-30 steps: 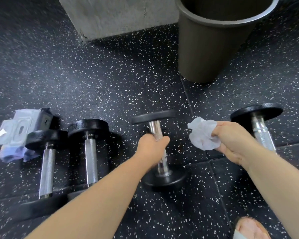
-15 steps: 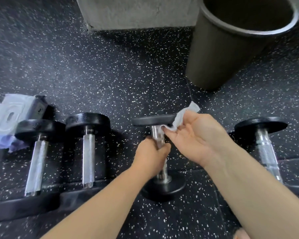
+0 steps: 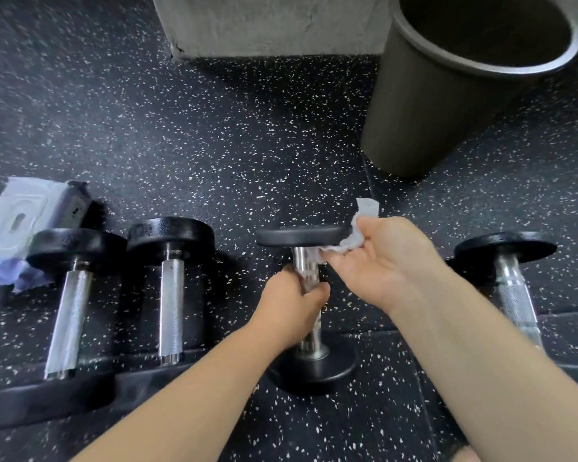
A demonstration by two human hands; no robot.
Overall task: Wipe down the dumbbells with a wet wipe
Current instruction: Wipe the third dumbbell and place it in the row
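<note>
Black dumbbells (image 3: 306, 295) with silver handles, white wipe (image 3: 354, 240), dark white-speckled floor (image 3: 181, 145), dark bin (image 3: 447, 95)

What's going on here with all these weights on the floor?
A person is cleaning gym weights. The left hand grips the handle of the middle dumbbell, whose lower plate rests on the floor. The right hand holds a wet wipe against the edge of its top plate. Other dumbbells sit alongside, a wipe pack lies far left, and a bin stands behind.
</note>
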